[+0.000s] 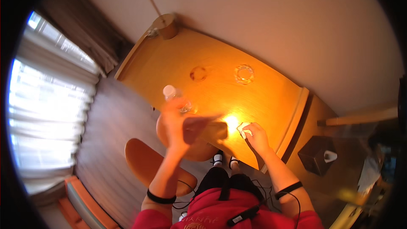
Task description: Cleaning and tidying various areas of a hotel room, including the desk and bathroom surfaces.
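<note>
My left hand (175,117), blurred by motion, is raised over the table's front edge around a clear plastic bottle (185,105). The bottle's white cap (169,91) sticks out past my fingers, which hide part of its body. Beside the palm a dark reddish patch (194,130) shows; I cannot tell whether it is a thing or a shadow. My right hand (257,136) pinches a crumpled white tissue or cloth (244,129) low over the wooden table (219,92), near a bright light reflection.
On the table stand a clear round glass dish (244,74), a brownish ring-shaped item (198,73) and a lamp (165,27). Orange chairs (143,162) stand at the near left. A dark tissue box (314,156) is to the right. Cables hang by my arms.
</note>
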`<state>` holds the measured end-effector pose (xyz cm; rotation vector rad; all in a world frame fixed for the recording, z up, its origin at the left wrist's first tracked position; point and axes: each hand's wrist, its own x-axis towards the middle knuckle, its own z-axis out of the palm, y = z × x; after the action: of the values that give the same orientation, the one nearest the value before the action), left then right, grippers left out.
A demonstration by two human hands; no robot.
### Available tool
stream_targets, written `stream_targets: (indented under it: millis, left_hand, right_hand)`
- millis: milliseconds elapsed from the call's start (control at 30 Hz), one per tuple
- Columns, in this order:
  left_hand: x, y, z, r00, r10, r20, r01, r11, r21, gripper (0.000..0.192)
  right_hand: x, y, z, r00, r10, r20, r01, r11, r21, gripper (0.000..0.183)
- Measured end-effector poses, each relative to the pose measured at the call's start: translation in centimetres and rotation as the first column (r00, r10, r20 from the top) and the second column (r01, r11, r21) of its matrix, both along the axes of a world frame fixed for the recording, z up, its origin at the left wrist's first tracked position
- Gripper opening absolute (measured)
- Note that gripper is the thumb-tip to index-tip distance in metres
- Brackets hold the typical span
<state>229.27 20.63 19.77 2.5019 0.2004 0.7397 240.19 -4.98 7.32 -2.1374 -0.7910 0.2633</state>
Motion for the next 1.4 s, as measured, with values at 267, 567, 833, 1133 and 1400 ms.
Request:
stream_targets:
  millis: [267, 567, 833, 1133, 1400]
  left_hand:
    - [2.9, 8.5, -4.6, 0.986, 0.098, 0.138, -0.028, 0.899, -0.438, 0.019]
    - [4.3, -6.8, 4.2, 0.910, -0.408, 0.079, 0.364, 0.690, -0.625, 0.025]
    - [-1.3, -39.6, 6.2, 0.115, -0.963, -0.245, 0.544, 0.267, -0.795, 0.094]
    - [-5.7, -66.3, 5.1, 0.100, -0.976, -0.193, 0.642, 0.212, -0.736, 0.065]
    - [-2.0, -84.4, 2.2, 0.143, -0.985, -0.096, 0.753, 0.172, -0.636, 0.039]
  right_hand:
    - [-1.0, 0.1, 0.3, 0.978, 0.036, -0.204, -0.026, 0.998, 0.052, 0.018]
    - [-9.5, -15.1, 8.2, 0.892, -0.383, -0.241, 0.444, 0.842, 0.306, 0.010]
    - [-15.1, -34.7, 16.8, 0.705, -0.466, -0.535, 0.647, 0.731, 0.217, 0.013]
    - [-22.0, -58.4, 20.8, 0.857, -0.502, -0.120, 0.509, 0.860, 0.041, 0.016]
    - [-21.4, -75.7, 19.6, 0.729, -0.610, -0.309, 0.640, 0.768, -0.005, 0.024]
